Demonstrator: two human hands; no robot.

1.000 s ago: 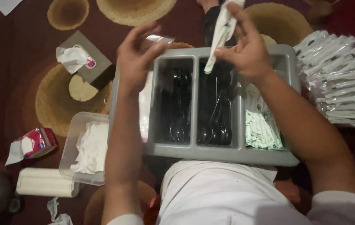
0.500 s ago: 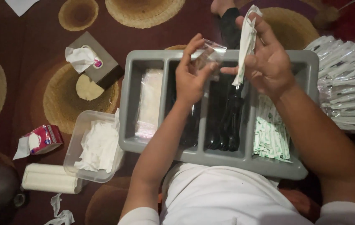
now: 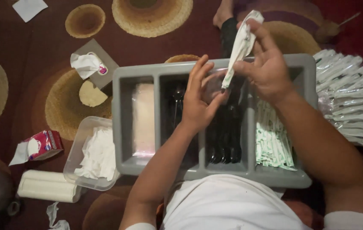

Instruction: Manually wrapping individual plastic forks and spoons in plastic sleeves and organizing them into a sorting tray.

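Observation:
My right hand [image 3: 266, 68] pinches a white napkin-wrapped bundle [image 3: 239, 47] above the grey four-compartment tray [image 3: 215, 172]. My left hand [image 3: 200, 98] holds a small clear plastic sleeve [image 3: 212, 87] right under the bundle's lower tip. Below them, two middle compartments hold black plastic cutlery [image 3: 224, 136]. The left compartment holds clear sleeves [image 3: 143, 117]. The right one holds green-printed white packets [image 3: 273, 142].
A stack of wrapped cutlery packs [image 3: 351, 93] lies at the right. A clear tub of white napkins [image 3: 94, 155], a napkin roll [image 3: 47, 186], a red tissue pack [image 3: 41, 145] and a grey tissue box [image 3: 94, 64] sit at the left on the patterned carpet. Someone's foot [image 3: 224, 15] shows at the top.
My left hand came from the tray's left edge to the middle with the clear sleeve, and now holds it under the bundle's tip. The right hand dipped slightly.

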